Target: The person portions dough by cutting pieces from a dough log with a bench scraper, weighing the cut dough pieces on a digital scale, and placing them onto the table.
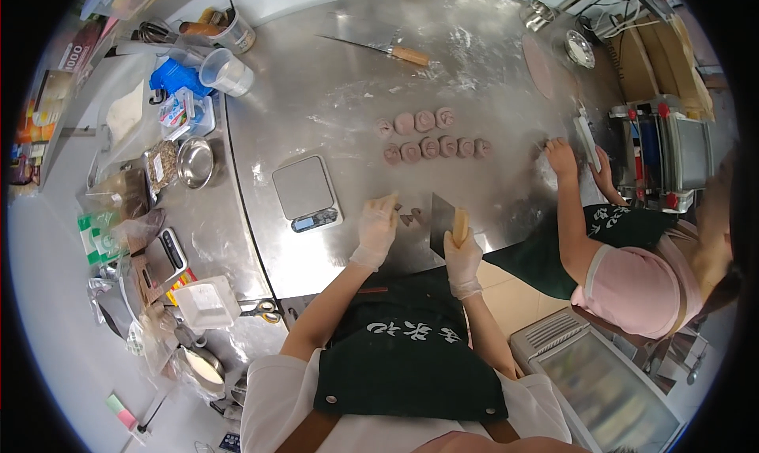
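Note:
My right hand [463, 257], in a clear glove, is wrapped round the pale handle of a dough scraper [442, 225]. Its wide metal blade stands tilted over the steel table. To the left, my gloved left hand [377, 225] rests by the table's near side with its fingers stretched forward; nothing shows in it. Between hand and blade lie a few small dark dough scraps [409, 216]. Farther off, two rows of round, pinkish-purple dough pieces [429, 147] sit on the table. A digital kitchen scale [305, 190] stands left of my left hand.
A long knife [407, 54] with a wooden handle lies at the back of the steel table [490, 73]. A co-worker [632, 283] stands at right, hands by a white long-shaped object [587, 142]. Left hold a metal bowl [195, 162], plastic tub [207, 303] and scissors [267, 311].

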Tool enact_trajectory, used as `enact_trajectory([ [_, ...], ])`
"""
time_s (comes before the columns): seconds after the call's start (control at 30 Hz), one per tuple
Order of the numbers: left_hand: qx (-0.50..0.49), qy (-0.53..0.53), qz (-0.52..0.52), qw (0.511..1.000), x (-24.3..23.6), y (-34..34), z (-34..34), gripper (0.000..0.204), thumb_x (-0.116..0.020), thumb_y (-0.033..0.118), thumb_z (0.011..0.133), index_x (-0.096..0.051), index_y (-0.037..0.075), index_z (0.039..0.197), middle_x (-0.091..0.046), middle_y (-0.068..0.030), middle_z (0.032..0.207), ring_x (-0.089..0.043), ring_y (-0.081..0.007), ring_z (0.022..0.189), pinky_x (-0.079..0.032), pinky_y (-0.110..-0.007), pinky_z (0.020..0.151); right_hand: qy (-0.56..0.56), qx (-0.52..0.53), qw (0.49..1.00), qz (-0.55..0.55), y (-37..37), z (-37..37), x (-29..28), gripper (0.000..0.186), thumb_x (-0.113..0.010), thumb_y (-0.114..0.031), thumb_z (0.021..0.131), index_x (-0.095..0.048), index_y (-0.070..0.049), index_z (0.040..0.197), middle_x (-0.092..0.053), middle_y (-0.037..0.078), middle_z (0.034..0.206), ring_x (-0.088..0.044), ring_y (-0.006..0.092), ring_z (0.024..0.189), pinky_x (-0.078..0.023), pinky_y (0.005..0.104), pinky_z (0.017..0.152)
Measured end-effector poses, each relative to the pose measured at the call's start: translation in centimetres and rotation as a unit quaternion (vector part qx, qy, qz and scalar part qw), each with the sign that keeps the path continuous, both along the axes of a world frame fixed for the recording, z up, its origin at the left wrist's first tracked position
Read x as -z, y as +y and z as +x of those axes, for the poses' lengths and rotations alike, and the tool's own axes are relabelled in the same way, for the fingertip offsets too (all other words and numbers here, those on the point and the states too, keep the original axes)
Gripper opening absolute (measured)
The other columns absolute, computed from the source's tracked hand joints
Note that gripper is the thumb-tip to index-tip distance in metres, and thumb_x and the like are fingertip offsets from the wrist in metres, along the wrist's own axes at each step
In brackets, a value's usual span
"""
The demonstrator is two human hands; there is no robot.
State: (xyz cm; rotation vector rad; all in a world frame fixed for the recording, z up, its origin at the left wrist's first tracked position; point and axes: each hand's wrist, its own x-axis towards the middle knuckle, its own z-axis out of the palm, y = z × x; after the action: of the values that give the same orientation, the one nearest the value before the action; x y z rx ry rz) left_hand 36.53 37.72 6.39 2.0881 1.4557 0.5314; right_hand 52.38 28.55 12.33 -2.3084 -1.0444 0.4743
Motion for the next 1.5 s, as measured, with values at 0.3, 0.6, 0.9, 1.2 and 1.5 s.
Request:
enact_trajectory([
  [0.3, 0.223, 0.007, -0.061, 0.973, 1.4, 1.3, 4.4, 0.032, -0.067, 0.008, 0.070, -0.062, 0.009, 0.102, -0.064, -0.0075, 0.097, -0.057, -0.0289, 0.093, -0.046, -0.038, 0.081, -0.017, 0.059, 0.998, 0.015, -2.1, 1.8, 0.4, 0.023, -0.067, -0.023, 0.079, -0.059, -0.003, 0.088, -0.061, 0.022, 0.067, -0.061, 0.0401, 0.064, -0.049, 0.0431, 0.057],
  [0.6, -0.067, -0.124, -0.208, 0.968, 1.3, 1.5, 4.5, 0.029, -0.065, 0.008, 0.080, -0.062, 0.007, 0.108, -0.066, -0.0124, 0.096, -0.063, -0.0271, 0.086, -0.050, -0.036, 0.077, -0.047, 0.010, 0.999, -0.011, -1.9, 2.1, 1.3, 0.022, -0.066, -0.026, 0.079, -0.061, -0.005, 0.087, -0.061, 0.020, 0.063, -0.060, 0.0386, 0.058, -0.050, 0.0445, 0.055],
  [0.9, 0.011, 0.015, -0.056, 0.998, -1.6, -1.1, 1.4, 0.029, -0.067, 0.014, 0.078, -0.064, 0.010, 0.106, -0.065, -0.0131, 0.092, -0.062, -0.0278, 0.087, -0.050, -0.037, 0.076, -0.040, -0.033, 0.997, -0.060, -1.8, 1.0, 1.9, 0.024, -0.065, -0.025, 0.079, -0.060, -0.005, 0.091, -0.062, 0.019, 0.065, -0.061, 0.0389, 0.059, -0.050, 0.0461, 0.056],
  [1.2, 0.065, 0.091, -0.037, 0.993, 0.8, -2.6, 0.5, 0.046, -0.070, 0.011, 0.071, -0.059, 0.010, 0.116, -0.065, -0.0078, 0.093, -0.059, -0.0270, 0.091, -0.050, -0.038, 0.074, -0.024, -0.122, 0.989, -0.080, -1.3, -1.2, 1.2, 0.018, -0.064, -0.023, 0.080, -0.057, -0.006, 0.083, -0.061, 0.017, 0.063, -0.060, 0.0370, 0.057, -0.049, 0.0451, 0.052],
  [1.5, -0.009, -0.018, -0.067, 0.998, 1.8, -3.0, 0.5, 0.054, -0.069, 0.007, 0.072, -0.053, 0.010, 0.124, -0.063, -0.0091, 0.090, -0.059, -0.0278, 0.085, -0.050, -0.038, 0.073, -0.039, -0.131, 0.983, -0.121, -1.9, -3.1, 2.0, 0.021, -0.065, -0.024, 0.078, -0.056, -0.005, 0.080, -0.059, 0.018, 0.058, -0.059, 0.0381, 0.053, -0.048, 0.0467, 0.051],
])
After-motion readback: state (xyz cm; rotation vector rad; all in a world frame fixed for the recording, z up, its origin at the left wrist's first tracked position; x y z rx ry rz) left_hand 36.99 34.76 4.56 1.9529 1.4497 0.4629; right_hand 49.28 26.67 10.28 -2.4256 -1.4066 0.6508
